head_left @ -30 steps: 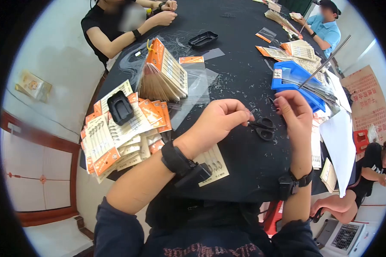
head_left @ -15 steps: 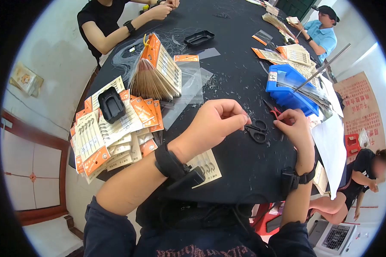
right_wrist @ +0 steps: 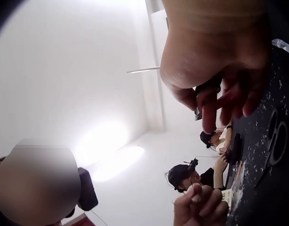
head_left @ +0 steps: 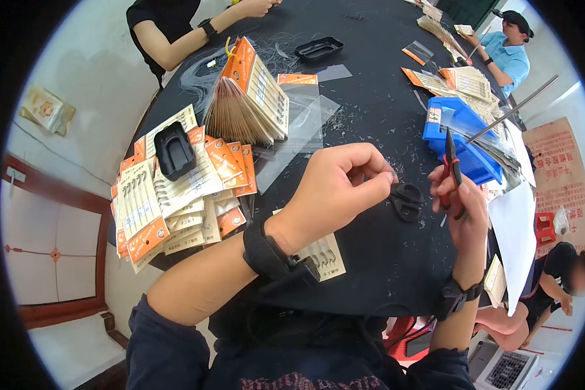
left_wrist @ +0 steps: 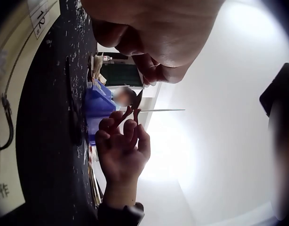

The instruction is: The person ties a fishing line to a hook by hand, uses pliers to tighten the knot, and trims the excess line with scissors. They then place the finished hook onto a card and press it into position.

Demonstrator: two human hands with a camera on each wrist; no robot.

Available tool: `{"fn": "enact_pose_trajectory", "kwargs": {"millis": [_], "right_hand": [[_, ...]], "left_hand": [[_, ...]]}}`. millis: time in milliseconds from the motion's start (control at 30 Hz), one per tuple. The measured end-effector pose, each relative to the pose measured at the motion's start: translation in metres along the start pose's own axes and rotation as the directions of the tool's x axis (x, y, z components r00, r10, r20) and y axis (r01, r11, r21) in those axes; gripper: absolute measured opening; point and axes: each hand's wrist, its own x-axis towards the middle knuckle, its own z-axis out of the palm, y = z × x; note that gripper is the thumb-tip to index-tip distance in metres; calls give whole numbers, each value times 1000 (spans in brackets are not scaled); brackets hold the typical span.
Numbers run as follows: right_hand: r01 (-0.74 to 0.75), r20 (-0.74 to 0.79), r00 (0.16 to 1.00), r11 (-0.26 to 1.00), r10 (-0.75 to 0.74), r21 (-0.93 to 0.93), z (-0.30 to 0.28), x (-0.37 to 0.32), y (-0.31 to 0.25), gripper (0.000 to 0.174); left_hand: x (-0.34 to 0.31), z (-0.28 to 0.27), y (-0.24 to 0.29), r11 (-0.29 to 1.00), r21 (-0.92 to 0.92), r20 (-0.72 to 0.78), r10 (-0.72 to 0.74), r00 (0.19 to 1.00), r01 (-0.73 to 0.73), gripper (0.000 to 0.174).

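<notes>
Red-handled pliers [head_left: 451, 170] with a dark pointed nose stand upright in my right hand [head_left: 465, 201]. Its fingers curl round the handles, which spread apart in the left wrist view. My left hand [head_left: 338, 192] is held over the table with thumb and forefinger pinched together. I cannot tell what tiny thing sits between those fingertips. Black scissors [head_left: 406, 209] lie on the dark cloth between my two hands. Beneath my left wrist is a cream card [head_left: 331, 257] with several fish hooks on it, also seen close up in the left wrist view [left_wrist: 10, 117].
Hook cards in orange packaging [head_left: 146, 237] pile up at the left, topped by a black tray [head_left: 174, 151]. Behind them stands a fanned bundle of cards [head_left: 250, 107]. A blue bin [head_left: 458, 110] is at the right. Line snippets litter the cloth; other people sit around.
My right hand has picked up the pliers from beside the blue bin and raised them upright. The left hand keeps its pinch and has hardly moved.
</notes>
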Motion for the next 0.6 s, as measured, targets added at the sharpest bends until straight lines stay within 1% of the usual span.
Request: {"fn": "enact_pose_trajectory", "kwargs": {"millis": [67, 100, 200, 233, 333, 433, 533, 600], "right_hand": [[42, 32, 999, 989, -38, -138, 9, -4, -7, 45], [85, 75, 995, 968, -69, -237, 12, -3, -12, 42], [243, 156, 968, 900, -198, -363, 16, -3, -10, 37], [247, 143, 968, 889, -207, -384, 16, -3, -10, 32], [344, 269, 933, 819, -240, -460, 10, -2, -13, 23], [172, 131, 983, 893, -128, -415, 19, -9, -11, 16], [295, 190, 955, 817, -230, -495, 16, -6, -10, 13], [333, 213, 943, 772, -257, -541, 18, -4, -12, 13]], "left_hand": [[0, 1, 0, 1000, -19, -4, -11, 1000, 10, 7], [0, 1, 0, 999, -29, -6, -15, 1000, 15, 7], [1, 0, -3, 1000, 6, -3, -4, 1000, 4, 7], [1, 0, -3, 1000, -1, -4, -6, 1000, 6, 7], [1, 0, -2, 1000, 0, -7, -9, 1000, 9, 6], [1, 0, 0, 999, 46, -13, 0, 1000, 1, 7], [0, 2, -1, 997, 77, -19, 17, 1000, -16, 8], [0, 3, -1, 997, 70, -15, 16, 1000, -15, 8]]}}
